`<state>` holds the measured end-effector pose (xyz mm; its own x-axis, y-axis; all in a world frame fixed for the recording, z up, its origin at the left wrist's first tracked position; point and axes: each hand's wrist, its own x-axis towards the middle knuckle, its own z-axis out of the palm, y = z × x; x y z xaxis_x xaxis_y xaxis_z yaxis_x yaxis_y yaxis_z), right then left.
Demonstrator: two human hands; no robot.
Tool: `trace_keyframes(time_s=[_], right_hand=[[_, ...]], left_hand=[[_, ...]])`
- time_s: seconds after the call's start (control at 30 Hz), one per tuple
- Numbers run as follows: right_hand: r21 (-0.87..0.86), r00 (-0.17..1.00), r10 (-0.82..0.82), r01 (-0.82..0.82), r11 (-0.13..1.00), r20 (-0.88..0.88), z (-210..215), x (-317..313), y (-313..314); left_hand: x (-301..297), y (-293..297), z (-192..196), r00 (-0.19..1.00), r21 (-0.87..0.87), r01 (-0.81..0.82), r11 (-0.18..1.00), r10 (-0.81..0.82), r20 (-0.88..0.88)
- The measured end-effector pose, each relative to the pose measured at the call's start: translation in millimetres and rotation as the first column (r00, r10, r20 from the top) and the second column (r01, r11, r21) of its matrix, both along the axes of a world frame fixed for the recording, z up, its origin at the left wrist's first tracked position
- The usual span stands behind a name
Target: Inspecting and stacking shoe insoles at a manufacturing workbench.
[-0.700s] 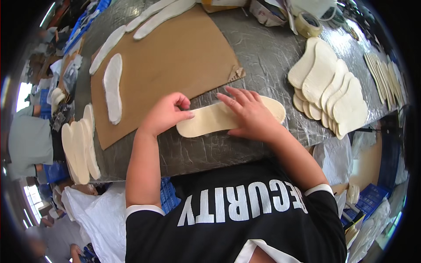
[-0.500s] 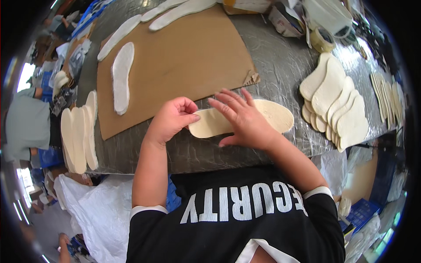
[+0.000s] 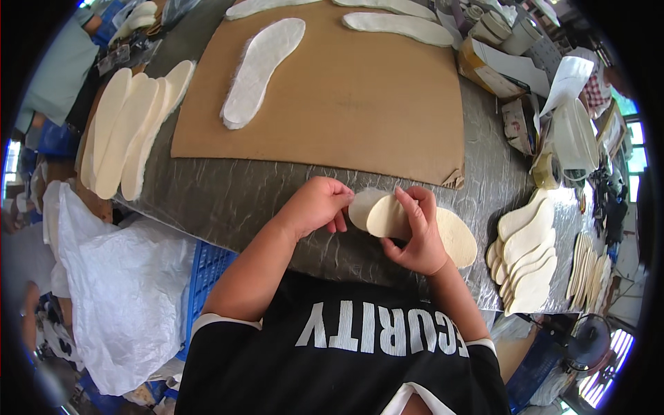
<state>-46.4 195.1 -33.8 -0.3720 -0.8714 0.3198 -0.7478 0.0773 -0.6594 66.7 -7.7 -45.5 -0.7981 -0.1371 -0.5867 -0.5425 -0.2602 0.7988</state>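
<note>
In front of me, over the table's near side, a cream shoe insole [image 3: 453, 238] lies crosswise under my right hand [image 3: 418, 238]. The fingers and thumb of that hand are closed round its middle. At its left end the top piece sits back from a paler, fuzzy-edged layer [image 3: 358, 209] beneath. My left hand [image 3: 318, 207] is closed in a pinch at the left edge of that paler layer. The hand hides the insole's middle. Beyond, a white fleecy insole [image 3: 259, 76] rests on a brown cardboard sheet [image 3: 346, 117].
More fleecy insoles [image 3: 398, 29] lie along the cardboard's far edge. Cream insoles [image 3: 131, 131] are fanned at the left, with another stack [image 3: 529, 263] at the right. Boxes [image 3: 491, 66], a tape roll [image 3: 546, 171] and a white container [image 3: 574, 135] stand back right.
The view has shifted. My right hand, spread over the insole before, now grips it. A paler layer shows beyond the top piece's left end. My left hand remains at that end.
</note>
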Motion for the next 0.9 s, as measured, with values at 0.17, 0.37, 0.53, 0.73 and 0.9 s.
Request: trace_keyframes(time_s=[0.17, 0.37, 0.53, 0.73, 0.9], right_hand=[[0.026, 1.0, -0.003, 0.002, 1.0, 0.023, -10, 1, -1], [0.098, 0.982, -0.001, -0.018, 0.995, 0.188, 11, -6, -3], [0.122, 0.962, -0.023, -0.011, 0.992, 0.273, 18, -8, -2], [0.128, 0.962, -0.025, -0.01, 0.992, 0.272, 16, -6, -4], [0.137, 0.964, -0.047, 0.012, 0.991, 0.26, 18, -3, -6]], left_hand=[[4, -1, -9, 0.999, 0.119, -0.002, 0.993, 0.007, -0.039], [8, 12, -15, 0.962, 0.419, -0.098, 0.903, 0.193, -0.192], [15, 25, -9, 0.918, 0.712, -0.233, 0.662, 0.392, -0.064], [25, 34, -13, 0.921, 0.681, -0.249, 0.689, 0.386, -0.054], [21, 40, -12, 0.917, 0.546, -0.25, 0.8, 0.377, -0.133]])
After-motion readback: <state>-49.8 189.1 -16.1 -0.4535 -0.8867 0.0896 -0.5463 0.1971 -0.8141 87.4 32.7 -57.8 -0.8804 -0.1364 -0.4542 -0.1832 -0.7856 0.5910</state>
